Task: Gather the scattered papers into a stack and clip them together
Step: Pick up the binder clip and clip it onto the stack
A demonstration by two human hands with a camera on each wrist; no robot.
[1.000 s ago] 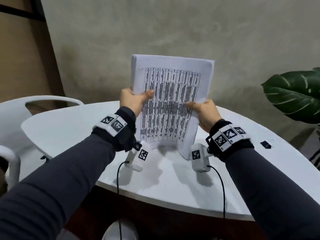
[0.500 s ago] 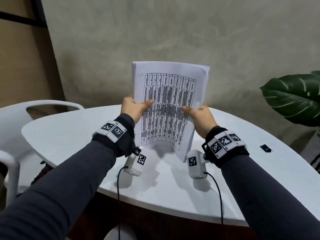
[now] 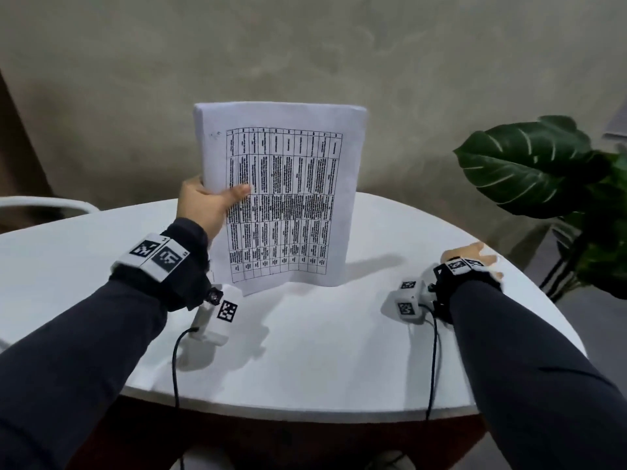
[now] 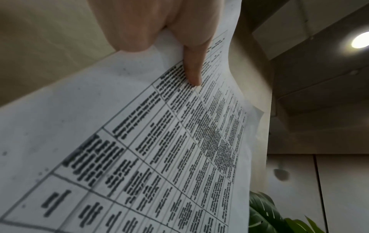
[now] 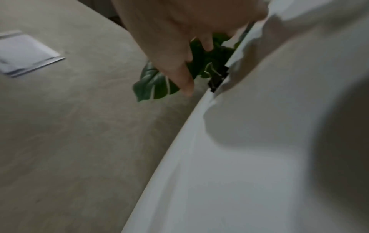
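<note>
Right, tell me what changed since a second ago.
The right hand let go of the paper stack and moved right, toward the binder clip near the table edge; its fingers are spread, holding nothing. The left hand still grips the stack's left edge, upright on the table.

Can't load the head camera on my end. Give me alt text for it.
The left hand grips a paper stack upright, its bottom edge on the white table. The right hand, fingers spread, reaches toward the table's right edge beside a leafy plant.
</note>
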